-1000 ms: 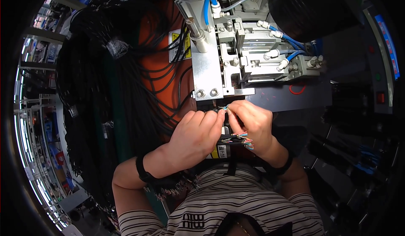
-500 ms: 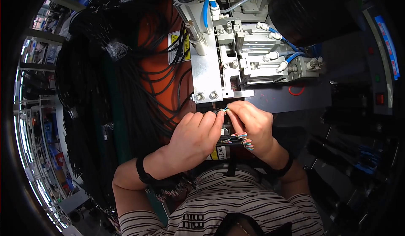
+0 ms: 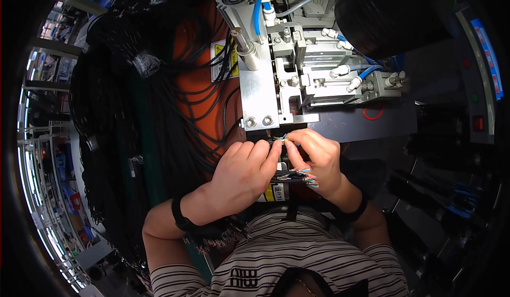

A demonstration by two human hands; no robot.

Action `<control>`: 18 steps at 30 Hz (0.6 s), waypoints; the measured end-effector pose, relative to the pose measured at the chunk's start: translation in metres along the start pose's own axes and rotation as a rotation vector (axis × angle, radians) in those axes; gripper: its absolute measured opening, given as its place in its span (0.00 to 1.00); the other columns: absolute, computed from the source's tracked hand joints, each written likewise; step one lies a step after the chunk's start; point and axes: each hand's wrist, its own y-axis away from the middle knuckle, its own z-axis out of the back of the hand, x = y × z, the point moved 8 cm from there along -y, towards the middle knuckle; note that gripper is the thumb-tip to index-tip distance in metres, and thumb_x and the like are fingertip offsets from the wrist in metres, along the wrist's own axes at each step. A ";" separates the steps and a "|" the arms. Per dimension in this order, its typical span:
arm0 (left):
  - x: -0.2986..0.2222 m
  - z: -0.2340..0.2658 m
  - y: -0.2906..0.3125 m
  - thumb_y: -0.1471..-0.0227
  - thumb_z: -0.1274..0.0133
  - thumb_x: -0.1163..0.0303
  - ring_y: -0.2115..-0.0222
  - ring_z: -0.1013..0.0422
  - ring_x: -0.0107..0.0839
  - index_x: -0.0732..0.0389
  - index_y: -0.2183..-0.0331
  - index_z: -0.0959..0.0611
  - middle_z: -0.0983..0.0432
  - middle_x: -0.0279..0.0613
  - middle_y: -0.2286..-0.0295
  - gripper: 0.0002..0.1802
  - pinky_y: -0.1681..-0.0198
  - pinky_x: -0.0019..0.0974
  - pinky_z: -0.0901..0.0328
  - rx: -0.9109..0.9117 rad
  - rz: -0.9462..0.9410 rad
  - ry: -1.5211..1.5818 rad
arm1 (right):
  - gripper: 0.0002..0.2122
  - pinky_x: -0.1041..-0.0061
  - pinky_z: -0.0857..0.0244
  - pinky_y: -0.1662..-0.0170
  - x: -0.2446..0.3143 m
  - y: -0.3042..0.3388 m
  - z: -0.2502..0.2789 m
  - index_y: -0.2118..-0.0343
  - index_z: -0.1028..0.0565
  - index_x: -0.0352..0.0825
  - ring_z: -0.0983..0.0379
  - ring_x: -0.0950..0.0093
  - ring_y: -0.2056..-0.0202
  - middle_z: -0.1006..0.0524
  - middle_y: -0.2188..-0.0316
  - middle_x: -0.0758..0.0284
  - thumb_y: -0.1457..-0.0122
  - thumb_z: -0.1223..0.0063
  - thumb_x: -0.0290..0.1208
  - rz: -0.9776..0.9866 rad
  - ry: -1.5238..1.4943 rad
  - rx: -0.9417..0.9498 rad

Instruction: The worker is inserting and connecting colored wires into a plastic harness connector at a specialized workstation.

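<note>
Just in front of the metal machine (image 3: 258,98), my two hands meet fingertip to fingertip. My left hand (image 3: 245,170) is closed, pinching the end of a black cable whose body is mostly hidden under the fingers. Thumb and forefinger of my right hand (image 3: 319,156) pinch the thin coloured wires (image 3: 283,138) that fan out of that cable end. Below the hands lie several more black cable ends (image 3: 289,177), their red, white and green wires (image 3: 308,178) bared and pointing right toward my right wrist.
A large bundle of black cables (image 3: 154,95) hangs over an orange surface (image 3: 197,103) at the left. Pneumatic cylinders (image 3: 329,87) with blue hoses stand beyond my right hand. A red loop (image 3: 373,114) lies on the grey plate (image 3: 350,127). A control box (image 3: 481,95) is far right.
My right fingers have shifted very slightly at the wires, and the whole view has moved a little. Both hands keep their pinch.
</note>
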 end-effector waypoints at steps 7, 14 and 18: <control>0.003 -0.002 -0.001 0.56 0.50 0.72 0.75 0.37 0.31 0.67 0.55 0.22 0.35 0.38 0.73 0.23 0.71 0.35 0.42 0.001 0.036 -0.008 | 0.04 0.79 0.37 0.81 0.007 -0.013 0.003 0.72 0.25 0.28 0.29 0.74 0.84 0.24 0.78 0.62 0.50 0.42 0.16 0.049 0.090 0.088; 0.006 0.001 0.000 0.58 0.49 0.73 0.72 0.34 0.33 0.66 0.55 0.22 0.32 0.40 0.70 0.23 0.70 0.36 0.39 0.026 0.080 -0.002 | 0.03 0.84 0.40 0.82 -0.018 -0.004 -0.009 0.73 0.25 0.27 0.33 0.84 0.85 0.26 0.80 0.68 0.49 0.43 0.17 -0.204 -0.131 0.132; 0.019 0.004 0.016 0.64 0.47 0.76 0.69 0.31 0.39 0.64 0.56 0.21 0.30 0.43 0.67 0.26 0.66 0.39 0.36 -0.022 0.146 0.089 | 0.02 0.86 0.42 0.82 -0.034 0.006 -0.014 0.73 0.25 0.27 0.34 0.88 0.84 0.26 0.80 0.70 0.48 0.42 0.17 -0.349 -0.286 0.096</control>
